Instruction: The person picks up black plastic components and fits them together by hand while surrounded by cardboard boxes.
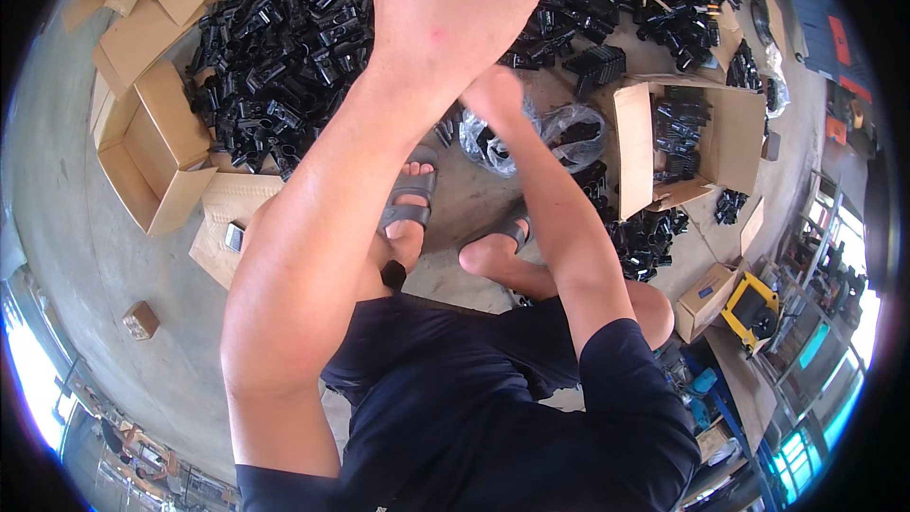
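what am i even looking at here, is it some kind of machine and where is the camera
No machine: just a person's bare hands. The single picture comes from a wide fisheye camera worn on the head, looking down, so straight edges bend. The left hand looms large and runs off the top edge; the right hand is partly hidden behind it. Whether either holds anything can't be seen. On the grey floor lie heaps of black parts, clear plastic bags and open cardboard boxes.
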The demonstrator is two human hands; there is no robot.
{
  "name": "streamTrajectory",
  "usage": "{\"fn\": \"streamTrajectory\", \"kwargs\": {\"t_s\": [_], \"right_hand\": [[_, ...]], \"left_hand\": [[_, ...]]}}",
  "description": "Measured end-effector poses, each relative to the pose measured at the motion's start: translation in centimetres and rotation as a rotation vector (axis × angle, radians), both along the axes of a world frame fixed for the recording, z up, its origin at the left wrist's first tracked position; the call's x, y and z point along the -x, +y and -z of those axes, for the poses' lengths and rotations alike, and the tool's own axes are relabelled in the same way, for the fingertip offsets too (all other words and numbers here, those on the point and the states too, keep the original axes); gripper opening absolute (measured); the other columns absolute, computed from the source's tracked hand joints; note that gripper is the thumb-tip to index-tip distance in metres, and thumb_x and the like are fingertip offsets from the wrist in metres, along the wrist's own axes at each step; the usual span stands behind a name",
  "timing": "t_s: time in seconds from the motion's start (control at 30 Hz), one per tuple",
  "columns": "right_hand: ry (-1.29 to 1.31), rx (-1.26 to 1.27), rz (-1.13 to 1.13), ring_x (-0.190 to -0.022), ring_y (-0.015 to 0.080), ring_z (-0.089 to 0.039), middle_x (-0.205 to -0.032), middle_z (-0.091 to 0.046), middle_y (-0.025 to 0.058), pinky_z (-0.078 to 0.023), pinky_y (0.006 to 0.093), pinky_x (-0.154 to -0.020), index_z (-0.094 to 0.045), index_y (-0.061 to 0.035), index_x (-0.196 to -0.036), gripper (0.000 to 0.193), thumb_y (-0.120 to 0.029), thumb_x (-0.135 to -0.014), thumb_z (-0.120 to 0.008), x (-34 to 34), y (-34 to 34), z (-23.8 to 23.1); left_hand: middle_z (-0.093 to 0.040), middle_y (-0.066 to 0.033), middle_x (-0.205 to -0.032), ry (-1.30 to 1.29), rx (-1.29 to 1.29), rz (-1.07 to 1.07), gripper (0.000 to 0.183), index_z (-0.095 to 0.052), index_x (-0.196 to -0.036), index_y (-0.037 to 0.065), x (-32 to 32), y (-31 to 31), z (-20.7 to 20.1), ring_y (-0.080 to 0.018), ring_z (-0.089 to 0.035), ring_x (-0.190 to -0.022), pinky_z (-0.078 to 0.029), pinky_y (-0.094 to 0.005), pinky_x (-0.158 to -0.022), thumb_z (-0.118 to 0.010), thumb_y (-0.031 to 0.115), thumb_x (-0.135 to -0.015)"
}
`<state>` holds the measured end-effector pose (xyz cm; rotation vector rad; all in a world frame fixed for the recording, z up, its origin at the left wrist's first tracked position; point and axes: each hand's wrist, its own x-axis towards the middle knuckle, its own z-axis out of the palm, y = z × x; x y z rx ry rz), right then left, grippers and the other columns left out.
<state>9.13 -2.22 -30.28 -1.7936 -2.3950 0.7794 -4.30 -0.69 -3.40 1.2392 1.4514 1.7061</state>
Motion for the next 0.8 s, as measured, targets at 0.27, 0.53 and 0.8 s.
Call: {"fn": "streamTrajectory", "kwargs": {"t_s": [0.27, 0.53, 0.8], "right_hand": [[-0.204, 0.153, -0.065, -0.097, 0.0377, -0.074, -0.102, -0.074, 0.0229, -0.06, 0.0457, -0.085, -0.071, -0.0004, -0.098, 0.022, -0.014, -0.086, -0.059, 3.4, -1.8, 3.1], [0.59, -0.564, -0.196, -0.076, 0.0335, -0.069, -0.086, -0.069, 0.0139, -0.056, 0.0419, -0.068, -0.072, -0.0063, -0.096, 0.015, -0.006, -0.08, -0.07, -2.1, 4.2, -12.1], [0.75, -0.585, -0.172, -0.075, 0.015, -0.069, -0.094, -0.075, 0.0062, -0.056, 0.0293, -0.068, -0.074, -0.0065, -0.111, 0.022, -0.002, -0.09, -0.07, -4.0, 5.9, -21.7]], "left_hand": [[-0.069, -0.0093, -0.069, 0.147, 0.077, 0.127, 0.022, -0.072, -0.096, -0.005, 1.9, 0.5, 0.4, -0.0102, -0.061, -0.061, -0.048, -0.0296, -0.059, -0.068, 0.017, -0.096], [-0.072, -0.0242, -0.098, 0.833, 0.552, 0.483, 0.052, -0.073, -0.107, 0.001, 3.2, -0.3, 4.7, -0.0406, -0.069, -0.092, -0.054, -0.0445, -0.083, -0.074, 0.047, -0.085], [-0.071, -0.0167, -0.075, 0.32, 0.184, 0.521, 0.027, -0.073, -0.099, -0.004, 1.6, 1.2, 2.7, -0.0212, -0.069, -0.068, -0.053, -0.0357, -0.065, -0.068, 0.022, -0.094]]}}
